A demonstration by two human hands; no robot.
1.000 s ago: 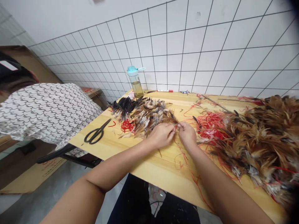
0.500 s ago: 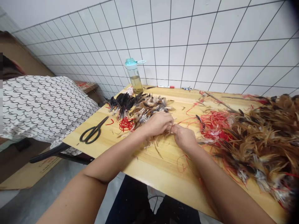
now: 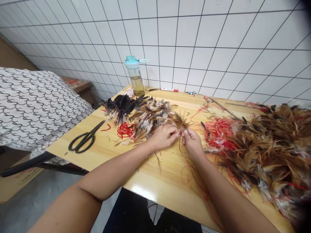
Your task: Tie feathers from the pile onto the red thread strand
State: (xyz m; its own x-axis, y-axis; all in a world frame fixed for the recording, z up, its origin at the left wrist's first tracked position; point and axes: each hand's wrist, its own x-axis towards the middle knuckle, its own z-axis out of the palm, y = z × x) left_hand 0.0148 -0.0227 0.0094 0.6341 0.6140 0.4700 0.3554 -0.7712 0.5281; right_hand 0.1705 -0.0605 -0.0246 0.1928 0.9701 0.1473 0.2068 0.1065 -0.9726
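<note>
Side by side over the middle of the table, my left hand (image 3: 163, 137) and my right hand (image 3: 192, 141) meet at a small bunch of brown feathers (image 3: 182, 122) that fans out away from me. My right thumb and fingers pinch the bunch at its base. My left fingertips are closed at the same spot on a thin red string (image 3: 182, 150), which trails down towards me. Just beyond my left hand lies a pile of brown and white feather bunches (image 3: 152, 117), with black feathers (image 3: 123, 104) at its left.
Green-handled scissors (image 3: 84, 140) and a tangle of red string (image 3: 126, 130) lie left. A water bottle (image 3: 136, 79) and red-capped marker (image 3: 169, 90) stand by the tiled wall. Red strings (image 3: 221, 131) and a large brown feather heap (image 3: 274, 145) cover the right. A person in patterned clothing (image 3: 41, 106) is at left.
My hands have turned and drawn slightly apart, so the feather bunch now shows upright between them. The whole view has shifted a little, with the scissors now further left.
</note>
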